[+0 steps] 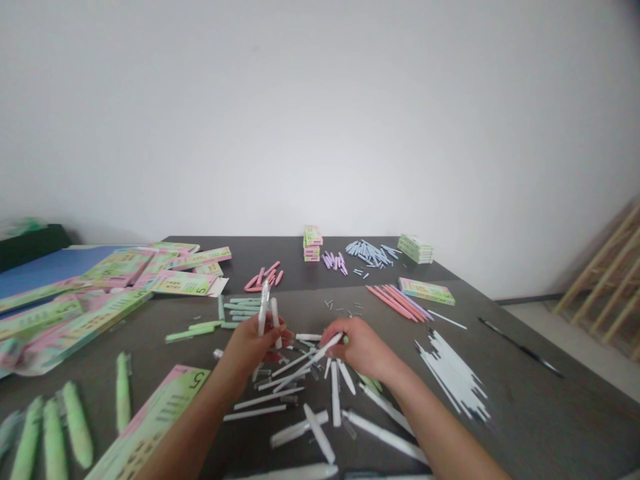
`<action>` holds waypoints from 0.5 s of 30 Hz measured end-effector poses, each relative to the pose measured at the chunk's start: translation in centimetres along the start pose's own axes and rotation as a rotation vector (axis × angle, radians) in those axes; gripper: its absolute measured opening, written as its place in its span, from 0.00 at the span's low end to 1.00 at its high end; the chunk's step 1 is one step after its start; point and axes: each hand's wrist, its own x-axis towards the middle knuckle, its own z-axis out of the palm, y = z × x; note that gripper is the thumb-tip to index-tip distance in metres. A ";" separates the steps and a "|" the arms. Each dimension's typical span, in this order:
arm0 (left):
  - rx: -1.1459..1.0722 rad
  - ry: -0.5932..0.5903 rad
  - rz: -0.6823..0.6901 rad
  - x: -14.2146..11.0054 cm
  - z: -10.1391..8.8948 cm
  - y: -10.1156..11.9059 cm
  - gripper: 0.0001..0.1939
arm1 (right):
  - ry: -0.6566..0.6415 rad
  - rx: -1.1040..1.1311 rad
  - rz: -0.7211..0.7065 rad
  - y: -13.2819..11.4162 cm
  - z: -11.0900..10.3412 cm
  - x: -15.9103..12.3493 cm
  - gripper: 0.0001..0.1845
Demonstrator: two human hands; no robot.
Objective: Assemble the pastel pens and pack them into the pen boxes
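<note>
My left hand (250,341) is closed around a white pen piece with a clear end (263,305), held upright, and a shorter white piece (275,317) stands beside it in the same fingers. My right hand (361,343) pinches a slim white pen barrel (331,345), tilted down toward the left. Beneath and between both hands lies a loose spread of white pen parts (335,393), with thin white tubes (267,398) and small clear caps among them. Some green pen pieces (245,309) lie beyond my left hand.
Printed cartons (185,283) pile up at left; another carton (155,413) lies near my left forearm beside green pens (75,423). White refills (453,373) and a black pen (520,347) lie right. Orange barrels (400,303), blue parts (370,252) and stacked boxes (312,243) sit farther back.
</note>
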 end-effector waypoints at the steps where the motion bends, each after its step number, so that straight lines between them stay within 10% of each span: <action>1: 0.036 -0.013 0.012 0.0 0.0 -0.1 0.09 | -0.004 -0.004 -0.012 -0.1 -0.1 0.0 0.11; 15: 0.422 -0.112 0.234 0.3 0.3 -0.3 0.07 | 0.067 -0.145 -0.045 -0.1 -2.2 -0.3 0.07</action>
